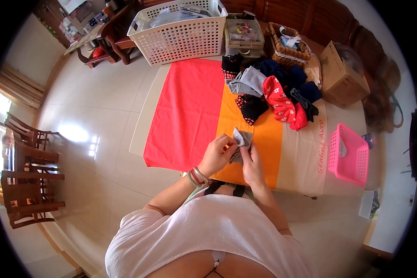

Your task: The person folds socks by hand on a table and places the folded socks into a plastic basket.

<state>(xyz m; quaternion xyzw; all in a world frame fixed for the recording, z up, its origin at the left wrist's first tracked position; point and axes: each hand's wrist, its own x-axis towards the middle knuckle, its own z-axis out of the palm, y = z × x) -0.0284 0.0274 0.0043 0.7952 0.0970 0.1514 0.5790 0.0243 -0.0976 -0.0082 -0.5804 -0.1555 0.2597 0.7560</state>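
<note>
Both hands hold a small grey cloth (pixel 236 156) over the orange stripe of the table cover (pixel 267 160). My left hand (pixel 217 154), with bracelets at the wrist, pinches the cloth's left edge with bent fingers. My right hand (pixel 252 167) grips its right side, thumb on top. Beyond the hands lies a pile of clothes: a light grey piece (pixel 251 79), a red flowered piece (pixel 281 103), a black piece with red netting (pixel 253 109) and dark blue pieces (pixel 294 75).
A white perforated basket (pixel 183 41) filled with cloth stands at the back left. Behind the pile are a lidded plastic box (pixel 243 34) and a wicker basket (pixel 282 54). A cardboard box (pixel 342 76) stands right, a pink basket (pixel 334 155) nearer. Wooden chairs (pixel 30 185) stand far left.
</note>
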